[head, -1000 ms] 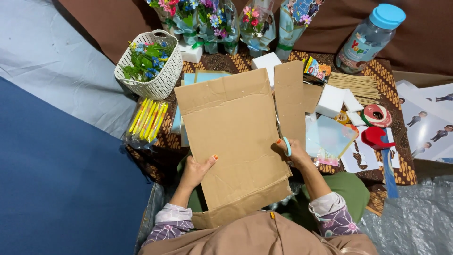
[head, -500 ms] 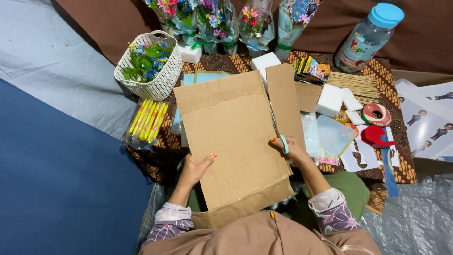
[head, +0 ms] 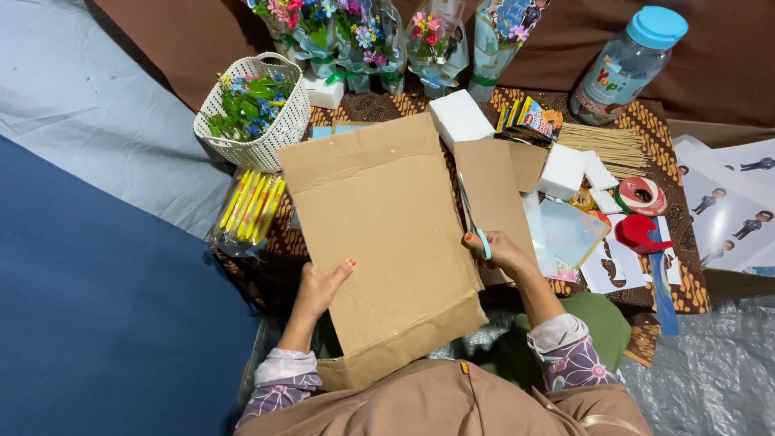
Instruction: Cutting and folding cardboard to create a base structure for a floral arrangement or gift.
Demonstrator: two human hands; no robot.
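A large brown cardboard sheet (head: 379, 226) lies across my lap and the patterned cloth. My left hand (head: 319, 289) grips its left edge near the bottom. My right hand (head: 496, 249) holds scissors (head: 472, 216) with pale blue handles, the blades pointing away from me into a cut along the sheet's right side. A narrower cardboard strip (head: 496, 194) stands partly separated to the right of the blades.
A white basket of artificial flowers (head: 254, 109) and a pack of yellow sticks (head: 250, 206) sit at the left. Wrapped flower bouquets (head: 363, 36), white foam blocks (head: 460, 119), skewers (head: 609, 145), tape rolls (head: 642, 196), printed cut-outs (head: 726, 202) and a blue-lidded jar (head: 630, 60) crowd the back and right.
The scissors have advanced farther up the cardboard, lengthening the cut, and the right-hand strip has shifted slightly. My left hand keeps its hold on the left edge.
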